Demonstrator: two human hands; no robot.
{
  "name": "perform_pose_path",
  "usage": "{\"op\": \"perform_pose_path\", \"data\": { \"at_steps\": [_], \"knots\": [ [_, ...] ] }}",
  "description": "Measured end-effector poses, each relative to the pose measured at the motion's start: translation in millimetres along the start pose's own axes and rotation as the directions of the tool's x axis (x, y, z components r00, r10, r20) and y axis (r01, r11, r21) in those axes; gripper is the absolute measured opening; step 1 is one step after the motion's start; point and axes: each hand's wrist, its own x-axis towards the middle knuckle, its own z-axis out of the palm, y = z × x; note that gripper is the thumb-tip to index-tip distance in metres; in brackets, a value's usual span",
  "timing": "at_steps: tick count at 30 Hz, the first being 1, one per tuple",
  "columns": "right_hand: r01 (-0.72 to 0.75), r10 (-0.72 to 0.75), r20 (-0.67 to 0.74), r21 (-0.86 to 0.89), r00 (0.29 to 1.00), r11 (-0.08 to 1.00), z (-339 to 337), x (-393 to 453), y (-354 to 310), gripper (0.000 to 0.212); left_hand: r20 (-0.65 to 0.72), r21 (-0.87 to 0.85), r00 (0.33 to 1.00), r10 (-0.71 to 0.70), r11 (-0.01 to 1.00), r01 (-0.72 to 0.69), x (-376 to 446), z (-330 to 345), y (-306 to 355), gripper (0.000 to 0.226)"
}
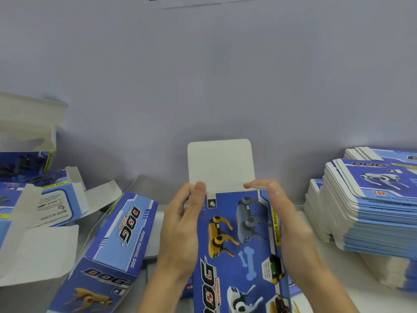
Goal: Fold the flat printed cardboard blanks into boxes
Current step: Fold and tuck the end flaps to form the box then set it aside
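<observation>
Both hands, left hand (180, 224) and right hand (291, 227), gripped the blue dog box (234, 245) mid-table, top flap (220, 164) unfolded; several boxes (112, 251) looked erected, big blank stack (372, 199) remained.

Two bare hands and forearms are seen, the left hand (180, 224) and the right hand (286, 224). No sleeves, gloves, rings or watches are worn on the parts shown. The nails are kept short and unpainted, and the forearms are cut off by the lower edge.
</observation>
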Motion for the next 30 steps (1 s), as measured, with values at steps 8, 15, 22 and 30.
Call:
{"op": "perform_pose_path", "data": {
  "at_steps": [8, 15, 22, 30],
  "knots": [
    [-0.075, 0.052, -0.128, -0.184, 0.990, 0.980, 15, 5, -21, 0.028, 0.015, -0.062, 0.999, -0.031, 0.998, 0.032, 3, -3, 10, 0.027],
    [-0.088, 0.071, -0.118, -0.145, 0.990, 0.985, 12, 9, -24, 0.029, 0.039, -0.195, 0.999, 0.001, 0.981, 0.007, 2, 4, 13, 0.030],
    [0.134, -0.163, -0.161, -0.174, 0.973, 0.976, 10, 2, -9, 0.038, -0.171, -0.224, 0.983, -0.069, 0.974, 0.029, 2, 4, 11, 0.030],
    [0.041, -0.009, 0.153, -0.210, 0.988, 0.977, -6, 5, -12, 0.055, -0.134, -0.178, 0.988, -0.073, 0.983, 0.048, 4, 2, 13, 0.039]
  ]
}}
